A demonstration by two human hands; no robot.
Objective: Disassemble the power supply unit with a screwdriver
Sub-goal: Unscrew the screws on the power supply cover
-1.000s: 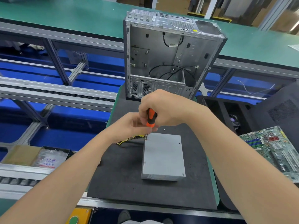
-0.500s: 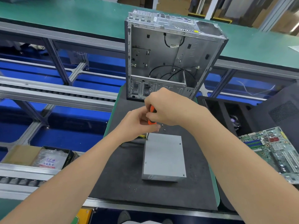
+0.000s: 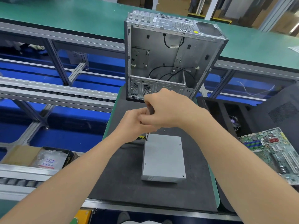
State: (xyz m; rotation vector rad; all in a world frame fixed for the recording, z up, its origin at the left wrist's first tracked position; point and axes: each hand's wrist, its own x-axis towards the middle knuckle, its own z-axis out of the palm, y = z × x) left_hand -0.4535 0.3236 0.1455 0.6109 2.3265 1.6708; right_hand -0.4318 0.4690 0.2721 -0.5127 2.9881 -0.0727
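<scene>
Nearest me: the dark foam mat (image 3: 126,175), matte and slightly giving, a good non-slip bed. On its middle lay the power supply unit (image 3: 163,157), a flat grey sheet-metal box with square corners and small screw holes near the corners of its lid. I judged it dense and rigid, heavier than its size suggests, with sharp folded edges. It is best held by the long side walls, never by the yellow and black leads poking out at its far left.

The screwdriver (image 3: 146,137) stood almost upright, its tip on the far left corner of the lid. My left hand (image 3: 134,125) was curled around the shaft to steady it. My right hand (image 3: 168,109) was wrapped over the handle from above, so most of the handle was hidden. One loose screw (image 3: 164,130) sat on the mat just beyond the box.

Further off: a stripped computer case (image 3: 169,54), bare steel, standing open-sided with black cables looping inside. A green motherboard (image 3: 271,151) lay off to the right. A green worktop (image 3: 80,16) ran behind it all.
</scene>
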